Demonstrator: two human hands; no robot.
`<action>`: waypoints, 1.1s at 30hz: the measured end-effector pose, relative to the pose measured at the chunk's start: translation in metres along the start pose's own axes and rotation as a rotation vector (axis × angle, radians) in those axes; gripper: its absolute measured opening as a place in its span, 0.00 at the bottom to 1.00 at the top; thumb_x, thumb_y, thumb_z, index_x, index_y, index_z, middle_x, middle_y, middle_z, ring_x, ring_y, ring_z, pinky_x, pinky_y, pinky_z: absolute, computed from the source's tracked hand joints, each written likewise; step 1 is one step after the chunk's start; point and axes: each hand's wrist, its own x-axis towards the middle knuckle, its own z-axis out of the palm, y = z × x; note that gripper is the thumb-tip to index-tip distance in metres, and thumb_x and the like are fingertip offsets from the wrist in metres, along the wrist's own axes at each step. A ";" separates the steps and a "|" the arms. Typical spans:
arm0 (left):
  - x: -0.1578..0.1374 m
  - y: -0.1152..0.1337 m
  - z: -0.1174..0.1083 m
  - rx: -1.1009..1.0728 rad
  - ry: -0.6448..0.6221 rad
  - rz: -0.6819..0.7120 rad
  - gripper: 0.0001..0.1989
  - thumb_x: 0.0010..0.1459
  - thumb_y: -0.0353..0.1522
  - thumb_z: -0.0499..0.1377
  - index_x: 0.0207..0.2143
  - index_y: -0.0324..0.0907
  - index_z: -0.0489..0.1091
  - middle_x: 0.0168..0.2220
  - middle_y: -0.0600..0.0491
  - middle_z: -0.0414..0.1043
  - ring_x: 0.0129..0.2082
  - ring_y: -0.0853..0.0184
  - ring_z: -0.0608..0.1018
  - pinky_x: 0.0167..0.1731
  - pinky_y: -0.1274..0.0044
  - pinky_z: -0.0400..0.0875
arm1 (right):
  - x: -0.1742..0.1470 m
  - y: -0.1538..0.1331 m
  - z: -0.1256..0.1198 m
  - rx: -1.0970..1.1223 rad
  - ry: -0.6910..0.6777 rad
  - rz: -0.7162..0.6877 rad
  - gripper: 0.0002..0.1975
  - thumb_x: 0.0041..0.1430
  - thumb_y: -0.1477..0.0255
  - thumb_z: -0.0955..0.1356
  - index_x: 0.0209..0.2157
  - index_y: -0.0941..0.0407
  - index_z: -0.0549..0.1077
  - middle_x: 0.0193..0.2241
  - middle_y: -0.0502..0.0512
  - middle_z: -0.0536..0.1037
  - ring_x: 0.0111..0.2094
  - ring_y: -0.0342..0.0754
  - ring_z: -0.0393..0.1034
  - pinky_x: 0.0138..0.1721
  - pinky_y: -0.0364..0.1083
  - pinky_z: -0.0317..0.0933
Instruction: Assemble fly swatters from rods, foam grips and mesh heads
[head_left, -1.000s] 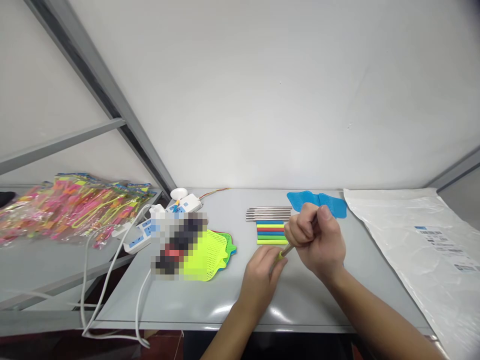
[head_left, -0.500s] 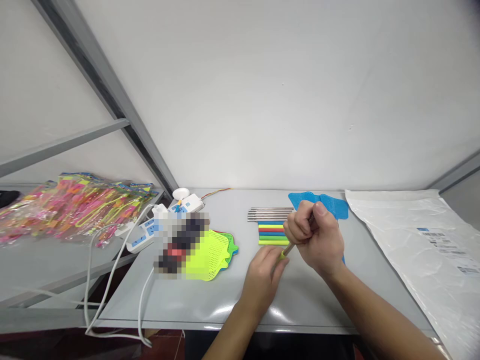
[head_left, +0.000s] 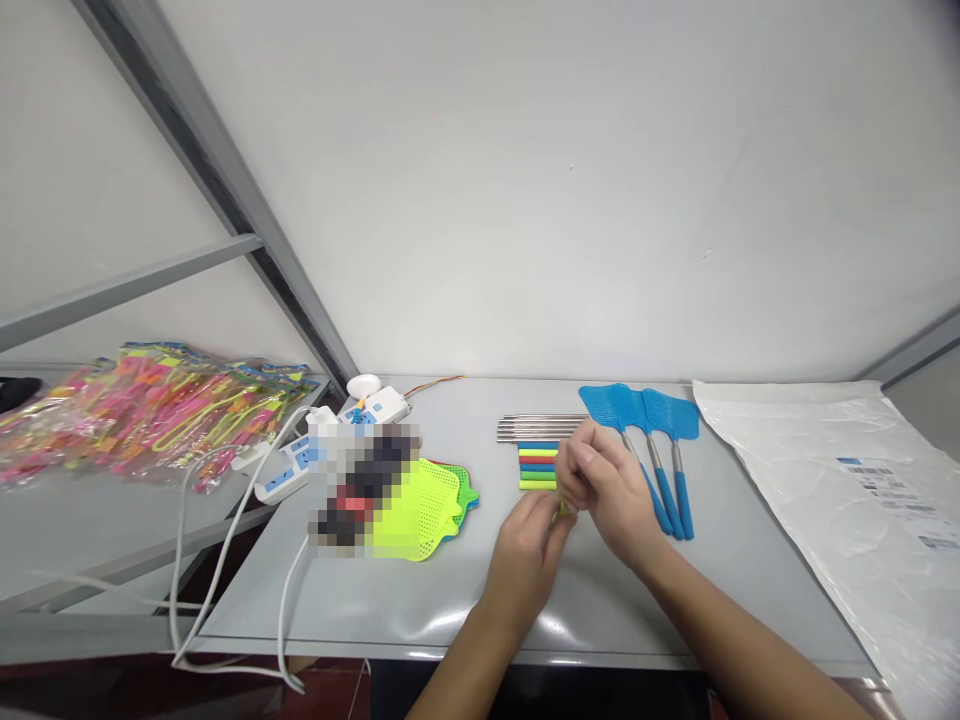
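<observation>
My left hand [head_left: 529,545] is closed around a yellow handle sleeve [head_left: 562,510], of which only a small end shows between the fingers. Right beside it, my right hand [head_left: 611,490] is curled shut on a thin metal rod, now almost wholly hidden by the fingers. Behind the hands lies a row of metal rods [head_left: 536,428], and below them a stack of coloured handle sleeves [head_left: 536,468] in blue, yellow, red and green. Three blue fly swatters [head_left: 619,405] with metal shafts and blue handles lie to the right of my right hand.
Yellow and green swatter heads [head_left: 427,510] lie left of my hands, partly under a pixelated patch. Power strips [head_left: 300,460] with a white cable [head_left: 180,560] are farther left. A white mailing bag [head_left: 817,470] covers the right side. Bagged colourful items [head_left: 187,410] fill the left shelf.
My right hand has moved down and left along the rod, close to my left hand, uncovering the blue swatters' shafts and handles. My left hand has stayed almost in place.
</observation>
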 end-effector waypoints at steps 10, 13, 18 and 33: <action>0.000 0.002 0.000 0.050 -0.073 -0.017 0.05 0.65 0.29 0.51 0.40 0.43 0.66 0.37 0.52 0.70 0.39 0.63 0.71 0.40 0.72 0.66 | -0.015 0.011 -0.016 0.042 0.009 -0.117 0.08 0.66 0.68 0.62 0.31 0.53 0.63 0.23 0.46 0.67 0.23 0.42 0.64 0.25 0.44 0.58; 0.000 0.000 0.002 0.078 -0.095 -0.018 0.06 0.66 0.29 0.50 0.40 0.43 0.65 0.37 0.51 0.70 0.39 0.62 0.70 0.40 0.71 0.65 | -0.015 0.014 -0.017 0.076 0.012 -0.130 0.07 0.66 0.68 0.62 0.32 0.53 0.64 0.23 0.46 0.67 0.23 0.41 0.63 0.26 0.44 0.58; -0.006 0.001 0.003 0.082 -0.115 -0.036 0.08 0.66 0.30 0.46 0.36 0.42 0.63 0.33 0.50 0.68 0.34 0.63 0.69 0.35 0.72 0.62 | -0.017 0.010 -0.013 0.142 0.030 -0.097 0.07 0.66 0.69 0.62 0.32 0.53 0.66 0.23 0.45 0.63 0.23 0.39 0.59 0.27 0.44 0.57; -0.016 0.050 -0.009 -0.771 -0.152 -0.538 0.20 0.64 0.48 0.47 0.32 0.41 0.61 0.20 0.62 0.51 0.17 0.77 0.51 0.18 0.82 0.46 | -0.009 -0.022 0.014 0.521 -0.051 0.074 0.18 0.67 0.61 0.59 0.25 0.55 0.61 0.18 0.41 0.48 0.17 0.37 0.39 0.23 0.40 0.49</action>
